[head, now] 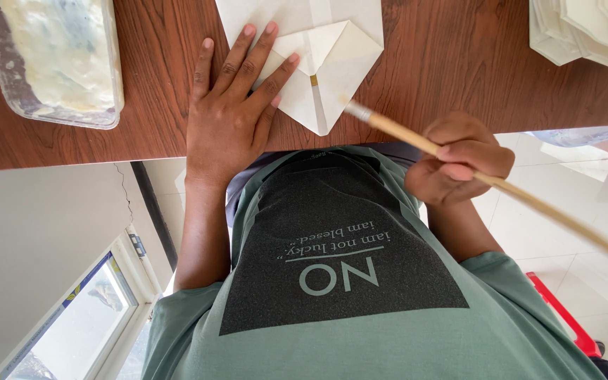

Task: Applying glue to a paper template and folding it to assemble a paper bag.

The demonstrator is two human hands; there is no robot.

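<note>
A long, thin wooden-handled brush (501, 184) is being gripped in the closed fingers of the right hand (459, 158), its metal-collared tip being held just over the near corner of a folded white paper sheet (318, 63). That sheet is being pressed flat onto the reddish-brown wooden table (445, 63) by the left hand (232, 112), fingers spread wide. Farther off, a clear plastic tub of white paste (54, 60) and a stack of white folded papers (585, 32) are being kept at opposite corners.

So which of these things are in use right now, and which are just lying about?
In use: folded white paper under left hand; brush in right hand.
Lying about: tub of white paste; stack of folded papers.
</note>
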